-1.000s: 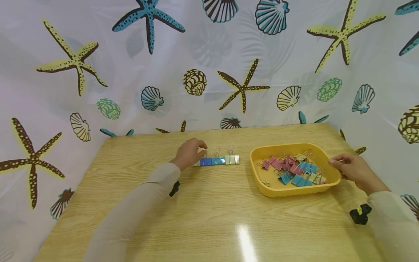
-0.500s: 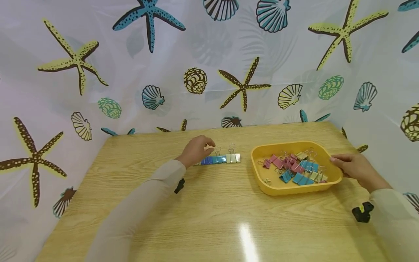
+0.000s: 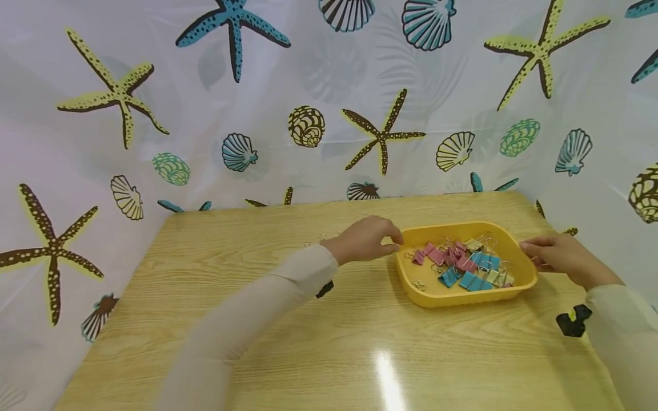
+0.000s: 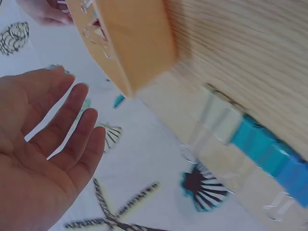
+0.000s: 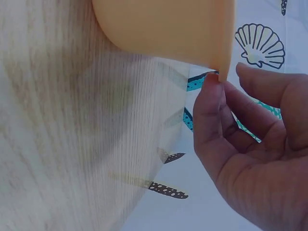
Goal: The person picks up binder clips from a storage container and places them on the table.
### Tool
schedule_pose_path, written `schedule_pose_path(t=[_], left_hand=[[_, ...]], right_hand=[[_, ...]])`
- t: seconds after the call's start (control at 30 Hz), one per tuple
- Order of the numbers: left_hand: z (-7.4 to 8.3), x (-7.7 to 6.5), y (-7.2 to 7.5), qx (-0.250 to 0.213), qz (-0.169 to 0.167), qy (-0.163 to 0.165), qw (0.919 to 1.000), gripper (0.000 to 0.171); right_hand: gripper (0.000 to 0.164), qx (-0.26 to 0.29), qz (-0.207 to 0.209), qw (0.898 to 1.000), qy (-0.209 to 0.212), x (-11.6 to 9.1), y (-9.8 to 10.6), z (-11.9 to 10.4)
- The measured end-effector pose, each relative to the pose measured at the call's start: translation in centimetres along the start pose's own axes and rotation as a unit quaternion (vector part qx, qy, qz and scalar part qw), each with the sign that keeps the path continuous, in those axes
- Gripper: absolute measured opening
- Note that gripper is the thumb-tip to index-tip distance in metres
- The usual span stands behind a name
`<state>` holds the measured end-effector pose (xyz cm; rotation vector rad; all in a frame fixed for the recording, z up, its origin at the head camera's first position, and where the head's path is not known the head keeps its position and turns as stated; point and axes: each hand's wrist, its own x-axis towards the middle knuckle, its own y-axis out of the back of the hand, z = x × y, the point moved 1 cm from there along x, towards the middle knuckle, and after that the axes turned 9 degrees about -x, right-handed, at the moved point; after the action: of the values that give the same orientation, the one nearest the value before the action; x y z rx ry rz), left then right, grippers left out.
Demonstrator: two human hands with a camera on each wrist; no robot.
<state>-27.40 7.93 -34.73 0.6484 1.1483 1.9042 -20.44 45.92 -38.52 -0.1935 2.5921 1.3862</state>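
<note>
Yellow plastic round-cornered tray (image 3: pixel 465 299) of multicoloured metal binder clips (image 3: pixel 466 264), right side of wooden tabletop (image 3: pixel 308 354). Left grip (image 3: pixel 366 238) empty; right grip (image 3: pixel 562 257) touching rim (image 5: pixel 226 38), thumb apart. Bump by left grip could skid unpinched tray.

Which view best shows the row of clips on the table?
Left wrist: the row of clips shows unblocked, though blurred and running to the frame's edge. In the head view the left hand and sleeve hide all but bits; the right wrist view shows none.
</note>
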Motion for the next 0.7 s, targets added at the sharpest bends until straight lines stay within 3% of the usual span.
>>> schedule_pose_path(t=[0.13,0.27,0.43,0.7], left_hand=[[2.8,1.9,-0.4,0.019,-0.057,-0.022,0.9980,0.021],[4.8,3.5,-1.0,0.042,-0.111,-0.020,0.9928,0.012],[6.4,5.2,-1.9,0.063,-0.166,-0.026,0.9838,0.038],[8.6,7.7,-2.7,0.043,-0.162,-0.044,0.9848,0.033]], right_hand=[[0.058,-0.011,-0.003,1.000,0.005,0.4,0.0,-0.3],[0.056,-0.013,-0.004,1.000,0.001,0.6,-0.1,-0.5],[0.054,-0.015,0.000,1.000,-0.008,0.7,-0.1,-0.5],[0.052,-0.008,0.004,1.000,0.000,0.8,-0.1,-0.7]])
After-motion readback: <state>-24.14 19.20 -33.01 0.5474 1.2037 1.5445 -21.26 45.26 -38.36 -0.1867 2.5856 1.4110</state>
